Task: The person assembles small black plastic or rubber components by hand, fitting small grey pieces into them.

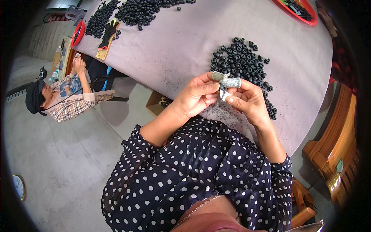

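Two bare hands work above the table (174, 42), one pale scrap (223, 95) between their fingertips, just short of the near heap (241, 58). Left hand (195, 94): thumb and fingers drawn to a narrow pinch at the scrap. Right hand (249, 102): thumb and fingers likewise closed in on it. The scrap's exact form is partly hidden by the fingers.

Finger wraps: two visible. The greenish wrap (217, 76) covers the left index fingertip; the grey wrap (232, 82) appears to sit around the right index finger.

Handling: the scrap is probably very light, thin and soft, and likely to fold or tear under a sharp pull. Hold it by its edges, between thumb pad and fingertip. Whether it is tacky or slippery cannot be told.

Near heap: one, of small black parts, overlapping too closely for an exact count; probably well over fifty. Below the table edge: one brown box (152, 103) with dark parts inside.

Farther left: one co-worker (73, 92), hands raised together. Far side: two adjoining black heaps (143, 11), one dark glove (109, 33), two red trays (314, 17).
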Tool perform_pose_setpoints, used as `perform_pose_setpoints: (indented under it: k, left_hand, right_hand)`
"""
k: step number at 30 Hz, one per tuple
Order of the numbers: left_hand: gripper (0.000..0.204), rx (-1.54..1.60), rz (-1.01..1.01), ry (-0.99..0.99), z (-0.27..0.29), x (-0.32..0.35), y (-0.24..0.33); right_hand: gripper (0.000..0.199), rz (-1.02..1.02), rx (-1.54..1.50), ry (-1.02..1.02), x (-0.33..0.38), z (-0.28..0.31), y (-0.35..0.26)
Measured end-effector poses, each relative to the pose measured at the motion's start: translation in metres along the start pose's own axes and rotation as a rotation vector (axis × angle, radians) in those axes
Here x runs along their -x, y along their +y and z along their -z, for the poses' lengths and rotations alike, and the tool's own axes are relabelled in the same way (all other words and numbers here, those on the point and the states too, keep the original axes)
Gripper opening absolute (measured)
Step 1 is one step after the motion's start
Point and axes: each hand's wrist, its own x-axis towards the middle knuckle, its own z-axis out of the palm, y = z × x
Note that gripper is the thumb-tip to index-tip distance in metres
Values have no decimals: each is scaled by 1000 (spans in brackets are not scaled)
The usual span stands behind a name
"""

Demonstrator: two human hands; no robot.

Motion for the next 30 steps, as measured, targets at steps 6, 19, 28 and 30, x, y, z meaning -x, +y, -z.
perform_pose_setpoints:
  k: [6,19,28,30]
  left_hand:
    - [23,-35,-2,-28,-3,2,3]
    - [24,-36,8,-47,-3,6,2]
    - [25,49,-5,-36,9,13,13]
    - [29,102,7,53,3,19,26]
  right_hand:
    - [25,-20,-58,-22,-1,5,3]
    - [22,-8,-61,-53,1,6,6]
    - [17,75,90,195,3,11,-3]
    - [18,206,51,225,5,12,-9]
